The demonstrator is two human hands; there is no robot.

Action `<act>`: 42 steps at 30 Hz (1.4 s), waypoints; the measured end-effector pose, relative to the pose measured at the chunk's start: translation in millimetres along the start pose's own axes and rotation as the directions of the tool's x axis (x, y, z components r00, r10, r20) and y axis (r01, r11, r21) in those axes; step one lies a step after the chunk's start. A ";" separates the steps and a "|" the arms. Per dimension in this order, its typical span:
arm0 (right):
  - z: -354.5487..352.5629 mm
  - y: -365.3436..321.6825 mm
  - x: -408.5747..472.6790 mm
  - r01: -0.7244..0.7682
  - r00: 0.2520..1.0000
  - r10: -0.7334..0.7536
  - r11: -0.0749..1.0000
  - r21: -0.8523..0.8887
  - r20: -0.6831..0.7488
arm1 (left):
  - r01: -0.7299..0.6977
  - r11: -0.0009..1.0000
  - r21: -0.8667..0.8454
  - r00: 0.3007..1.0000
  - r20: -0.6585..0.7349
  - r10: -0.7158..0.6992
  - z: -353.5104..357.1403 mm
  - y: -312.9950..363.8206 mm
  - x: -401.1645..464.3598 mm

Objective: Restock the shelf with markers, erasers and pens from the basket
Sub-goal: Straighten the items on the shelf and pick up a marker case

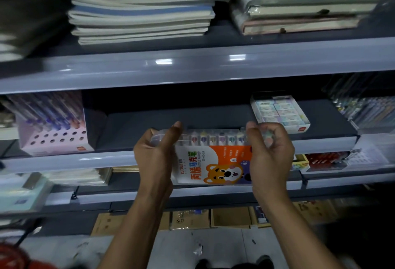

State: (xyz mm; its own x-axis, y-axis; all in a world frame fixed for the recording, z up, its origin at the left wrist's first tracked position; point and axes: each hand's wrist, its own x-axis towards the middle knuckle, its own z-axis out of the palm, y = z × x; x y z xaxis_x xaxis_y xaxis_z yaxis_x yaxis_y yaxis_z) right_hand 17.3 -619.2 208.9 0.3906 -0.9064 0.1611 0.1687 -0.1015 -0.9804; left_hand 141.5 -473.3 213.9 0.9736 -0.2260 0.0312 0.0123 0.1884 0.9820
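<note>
Head view: a clear plastic marker pack [213,157], long axis lying left to right, its row of caps toward the shelf [192,119], is held at the shelf's front edge. Left hand [154,151] and right hand [271,151] grip its ends, fingers curled. A cardboard eraser box [280,112] sits just behind.

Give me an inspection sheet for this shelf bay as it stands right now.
Surface: middle shelf, dark, bare between pen box and eraser box.
Job's things: marker pack held at the shelf's front edge; pen box on the left; eraser box on the right.
Clutter: notebooks stacked on the upper shelf; cartons under the lowest shelf.
Hands: left hand and right hand each grip one end of the marker pack.
Cables: nothing seen.
Surroundings: grey floor; red object at bottom left, blurred.
</note>
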 end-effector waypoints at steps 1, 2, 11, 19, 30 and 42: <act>1.1 0.6 0.9 -0.011 1.000 0.011 1.000 0.006 -0.025 | -0.006 1.000 -0.003 1.000 -0.001 0.006 0.5 -0.1 -0.7; 2.0 0.6 2.2 -0.019 0.999 0.019 1.000 0.011 -0.037 | -0.010 1.000 -0.009 1.000 -0.007 0.010 0.9 -0.6 -1.2; 5.5 4.6 5.7 -0.079 0.992 0.081 0.997 0.024 -0.098 | 0.044 0.999 0.006 0.999 -0.003 -0.044 0.2 -7.9 2.3; 1.6 2.9 -3.1 -0.105 0.994 0.103 0.993 0.056 0.027 | 0.056 0.995 0.083 0.998 -0.027 -0.054 0.7 -3.4 7.6; 0.3 5.5 -9.1 -0.260 0.843 0.297 0.955 -0.143 0.449 | -0.113 0.926 0.362 0.994 0.026 0.111 15.1 39.6 51.2; 12.0 0.9 0.9 -0.618 0.778 0.582 0.640 0.457 0.236 | -0.591 0.441 0.675 0.804 0.537 0.255 -1.1 11.9 2.9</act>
State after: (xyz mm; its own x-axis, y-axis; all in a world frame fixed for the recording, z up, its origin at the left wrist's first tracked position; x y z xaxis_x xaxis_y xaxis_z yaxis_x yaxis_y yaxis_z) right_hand 28.7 -615.2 209.5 0.6155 -0.6676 -0.4188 0.2801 0.6820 -0.6756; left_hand 144.7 -470.6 225.5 0.6638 -0.6471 0.3751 -0.7236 -0.4288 0.5408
